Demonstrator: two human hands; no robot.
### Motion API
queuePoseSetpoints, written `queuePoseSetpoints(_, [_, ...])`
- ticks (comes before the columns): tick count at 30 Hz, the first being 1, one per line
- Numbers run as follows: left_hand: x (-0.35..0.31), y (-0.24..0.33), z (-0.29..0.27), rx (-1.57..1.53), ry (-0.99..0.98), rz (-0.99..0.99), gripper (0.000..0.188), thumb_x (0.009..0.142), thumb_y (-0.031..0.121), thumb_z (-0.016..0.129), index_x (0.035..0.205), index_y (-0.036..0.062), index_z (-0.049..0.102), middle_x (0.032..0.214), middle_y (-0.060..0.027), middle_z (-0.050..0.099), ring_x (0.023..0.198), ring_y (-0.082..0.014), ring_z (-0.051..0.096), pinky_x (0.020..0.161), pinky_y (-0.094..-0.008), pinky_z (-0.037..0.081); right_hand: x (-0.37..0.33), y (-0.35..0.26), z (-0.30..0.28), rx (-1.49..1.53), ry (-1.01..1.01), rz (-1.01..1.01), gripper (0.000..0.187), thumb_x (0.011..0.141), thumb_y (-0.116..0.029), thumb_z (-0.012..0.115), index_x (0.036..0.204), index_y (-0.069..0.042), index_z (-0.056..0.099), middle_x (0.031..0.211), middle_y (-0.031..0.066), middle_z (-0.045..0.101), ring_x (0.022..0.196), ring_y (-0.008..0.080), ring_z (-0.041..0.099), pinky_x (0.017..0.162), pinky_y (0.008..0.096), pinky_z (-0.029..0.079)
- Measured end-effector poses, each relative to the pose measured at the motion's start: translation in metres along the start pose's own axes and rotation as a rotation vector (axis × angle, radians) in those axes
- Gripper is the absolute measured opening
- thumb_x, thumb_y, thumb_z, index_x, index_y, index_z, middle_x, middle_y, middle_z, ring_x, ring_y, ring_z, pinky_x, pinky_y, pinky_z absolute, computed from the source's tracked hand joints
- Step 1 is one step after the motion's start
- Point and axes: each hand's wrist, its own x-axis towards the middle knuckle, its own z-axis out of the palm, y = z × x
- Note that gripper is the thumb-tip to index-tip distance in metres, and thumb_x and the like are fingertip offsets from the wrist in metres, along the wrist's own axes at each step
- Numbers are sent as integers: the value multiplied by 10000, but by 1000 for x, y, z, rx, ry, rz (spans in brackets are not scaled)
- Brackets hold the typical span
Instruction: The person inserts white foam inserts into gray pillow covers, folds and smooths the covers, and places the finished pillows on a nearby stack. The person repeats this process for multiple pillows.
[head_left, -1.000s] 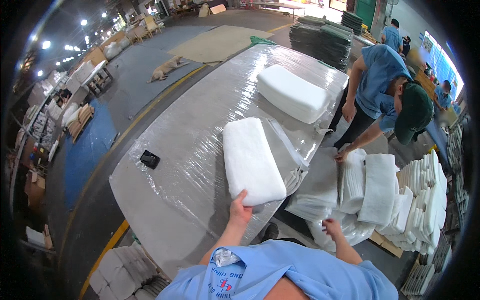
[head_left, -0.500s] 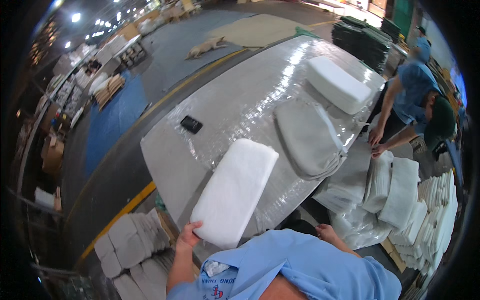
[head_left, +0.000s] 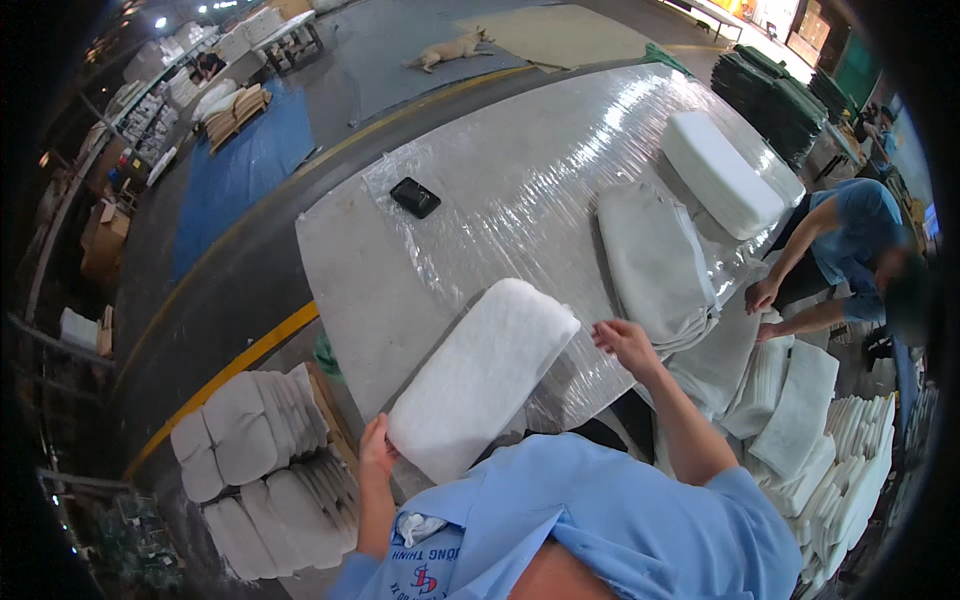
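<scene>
A thick white rectangular padding piece (head_left: pixel 485 375), rounded at its corners and fuzzy on top, lies slantwise at the near edge of the plastic-covered table (head_left: pixel 480 180). My left hand (head_left: pixel 377 446) is closed on its near left corner. Beyond its far right corner, my right hand (head_left: pixel 627 346) is raised over the table, fingers slightly bent and apart, with nothing visible in them. To the right of the padding lie folded grey-white fabric sheets (head_left: pixel 655 265). Farther back rests a stack of white pads (head_left: pixel 722 175).
A black phone-like device (head_left: pixel 414 198) lies on the table. Stacked pale sheets (head_left: pixel 265 425) stand at lower left, and more white pads (head_left: pixel 795 410) at right. A co-worker (head_left: pixel 850 235) bends over those. A dog (head_left: pixel 450 48) lies on the floor beyond.
My right hand has come up from beside my body to near the padding's far right corner. The left hand keeps its hold. The view has shifted, and the co-worker still bends over the pads.
</scene>
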Motion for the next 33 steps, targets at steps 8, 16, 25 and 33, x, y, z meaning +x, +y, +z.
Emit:
queuePoseSetpoints(8, [-38, -54, 26, -413, 243, -19, 711, 1071, 632, 464, 1547, 104, 467, 1408, -168, 575, 1256, -323, 579, 1045, -541, 466, 96, -2, 59, -372, -75, 105, 654, 1094, -561, 466, 1276, 22, 701, 1134, 109, 741, 1114, 213, 646, 1003, 386, 484])
queuePoseSetpoints(16, [-20, -26, 12, -192, 329, -336, 723, 1115, 632, 265, 1497, 71, 514, 1444, -133, 584, 1354, -316, 535, 1132, -475, 438, 141, -12, 48, -361, -319, 379, 899, 1053, -729, 379, 1229, 86, 714, 1153, 202, 737, 1069, 301, 685, 854, 400, 552])
queuePoseSetpoints(25, [3, -41, 34, -586, 246, -6, 702, 1092, 631, 385, 1420, 37, 562, 1285, -166, 645, 1138, -294, 655, 977, -471, 538, 158, 25, 51, -357, -259, 141, 847, 1043, -740, 411, 943, 38, 730, 910, 106, 689, 814, 230, 651, 771, 386, 535])
queuePoseSetpoints(33, [10, -35, 39, -438, 498, -48, 635, 1097, 577, 425, 1363, 20, 571, 1243, -141, 647, 1113, -270, 639, 949, -438, 547, 199, -17, 57, -125, -357, 189, 909, 1035, -774, 364, 1166, 41, 745, 1043, 105, 726, 967, 190, 647, 853, 354, 510])
